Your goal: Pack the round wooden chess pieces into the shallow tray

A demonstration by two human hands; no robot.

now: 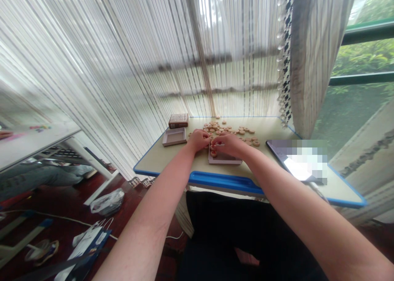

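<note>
Round wooden Chinese chess pieces, some with red markings, lie about both hands on a small table. A shallow box (225, 162) sits near the table's front edge, with a few pieces (213, 153) along its left side. My right hand (227, 142) reaches over this box, its fingers closed on a chess piece at the box's upper left. Just left of it, my left hand (198, 140) is closed at the box's far left corner, beside more pieces; what its fingertips hold is hidden. Beyond the hands is a loose pile of pieces (213, 126).
A second shallow tray (174, 137) and a brown box (178, 120) stand at the table's back left. A tablet-like device (285, 157), partly blurred out, lies to the right with a cable. The table (160, 162) has a blue rim; a curtain hangs behind it.
</note>
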